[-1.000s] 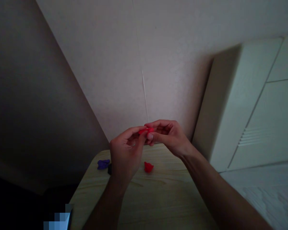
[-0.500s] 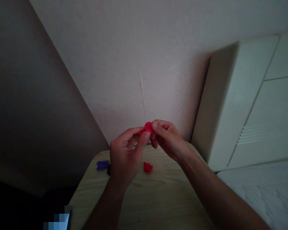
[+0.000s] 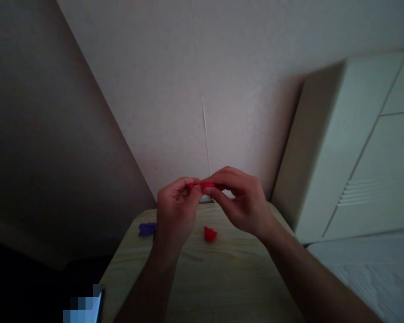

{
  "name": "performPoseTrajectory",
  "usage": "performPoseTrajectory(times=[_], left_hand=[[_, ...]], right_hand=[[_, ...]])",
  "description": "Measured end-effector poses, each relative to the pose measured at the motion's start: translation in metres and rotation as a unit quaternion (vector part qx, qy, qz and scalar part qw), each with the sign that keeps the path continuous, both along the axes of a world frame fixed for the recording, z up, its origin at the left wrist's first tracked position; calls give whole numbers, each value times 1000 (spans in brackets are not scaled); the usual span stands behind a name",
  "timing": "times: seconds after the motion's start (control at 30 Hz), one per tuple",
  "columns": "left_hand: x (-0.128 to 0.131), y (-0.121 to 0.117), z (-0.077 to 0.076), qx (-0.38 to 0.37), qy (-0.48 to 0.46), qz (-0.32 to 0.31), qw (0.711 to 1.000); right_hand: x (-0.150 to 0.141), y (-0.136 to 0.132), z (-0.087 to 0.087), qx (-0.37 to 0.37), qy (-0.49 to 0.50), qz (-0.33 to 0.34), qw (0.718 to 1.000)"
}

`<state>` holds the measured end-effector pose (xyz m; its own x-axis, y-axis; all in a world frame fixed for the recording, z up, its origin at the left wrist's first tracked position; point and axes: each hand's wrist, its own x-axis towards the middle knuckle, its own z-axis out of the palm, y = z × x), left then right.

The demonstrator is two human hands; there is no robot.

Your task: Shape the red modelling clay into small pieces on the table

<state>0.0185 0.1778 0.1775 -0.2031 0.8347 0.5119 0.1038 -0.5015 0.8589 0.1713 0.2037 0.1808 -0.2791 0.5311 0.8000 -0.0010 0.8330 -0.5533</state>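
Both my hands pinch one soft-looking red piece (image 3: 207,185), perhaps modelling clay, above the far part of the wooden table. My left hand (image 3: 177,211) grips its left side between thumb and fingers. From the right, my right hand (image 3: 244,199) presses on it with thumb below and fingers on top. Much of the piece is hidden by the fingertips. A second red lump (image 3: 210,233) lies on the tabletop below the hands. Left of my left wrist sits a purple lump (image 3: 147,229), and a dark thing beside it is mostly covered by that hand.
The light wooden table (image 3: 222,278) has rounded far corners and stands near a pale wall (image 3: 161,89). A device with a lit screen (image 3: 96,309) is at the lower left edge. To the right are a cream-coloured panelled furniture piece (image 3: 326,152) and a white quilted surface (image 3: 373,282).
My right hand has turned over the red piece, its fingers now reaching across the top. The piece shows as a thin strip instead of a rounded face. The view has shifted slightly.
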Motion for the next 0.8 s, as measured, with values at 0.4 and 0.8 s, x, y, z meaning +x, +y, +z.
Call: performPoseTrajectory(times=[0.4, 0.8], left_hand=[[16, 0, -3, 25, -51, 64, 996], [-1, -10, 12, 42, 90, -10, 995]], right_hand=[[8, -3, 4, -73, -34, -83, 993], [8, 16, -3, -250, 125, 195, 940]])
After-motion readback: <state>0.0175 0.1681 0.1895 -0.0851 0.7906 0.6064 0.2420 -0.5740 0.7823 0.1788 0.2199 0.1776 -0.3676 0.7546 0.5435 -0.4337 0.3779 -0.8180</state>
